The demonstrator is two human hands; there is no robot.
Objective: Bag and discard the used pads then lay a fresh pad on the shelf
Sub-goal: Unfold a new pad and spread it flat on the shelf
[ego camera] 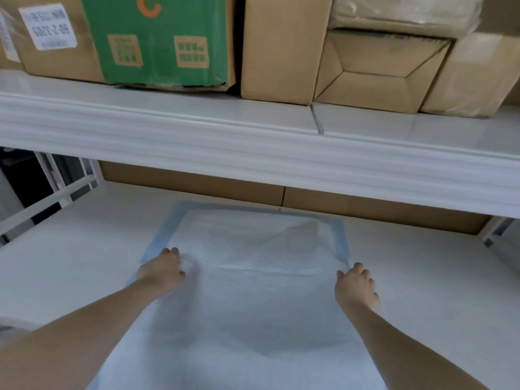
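Note:
A white pad with a blue border lies spread on the lower white shelf, its far edge near the back. A crease runs across its middle. My left hand grips the pad's left side with curled fingers, bunching the sheet there. My right hand pinches the pad's right edge where the blue border folds up. Both forearms reach in from the bottom of the view.
The upper white shelf overhangs the lower one and carries brown cardboard boxes and a green box. More brown boxes stand at the back of the lower shelf. White frame bars show at left.

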